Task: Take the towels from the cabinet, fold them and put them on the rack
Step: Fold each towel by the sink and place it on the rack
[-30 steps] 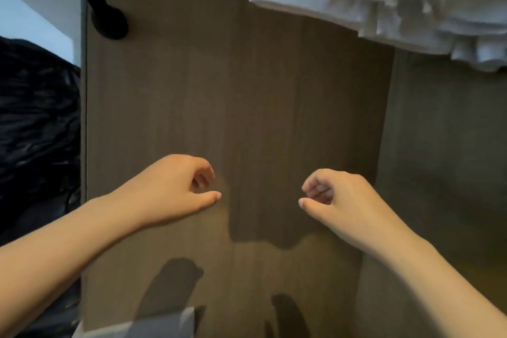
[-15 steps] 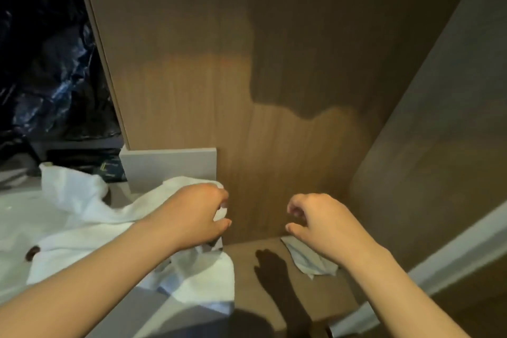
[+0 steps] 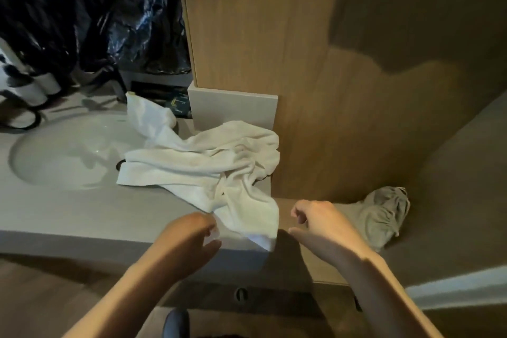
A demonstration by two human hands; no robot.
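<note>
Your right hand curls loosely, empty; your left hand meets one rumpled white towel, grip unclear; one crumpled grey towel nearby.

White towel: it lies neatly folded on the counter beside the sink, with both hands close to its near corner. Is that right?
Not quite. The head view shows the white towel crumpled, not neatly folded. The rest stands: it lies on the counter beside the sink, with the left hand and right hand close to its near corner.
</note>
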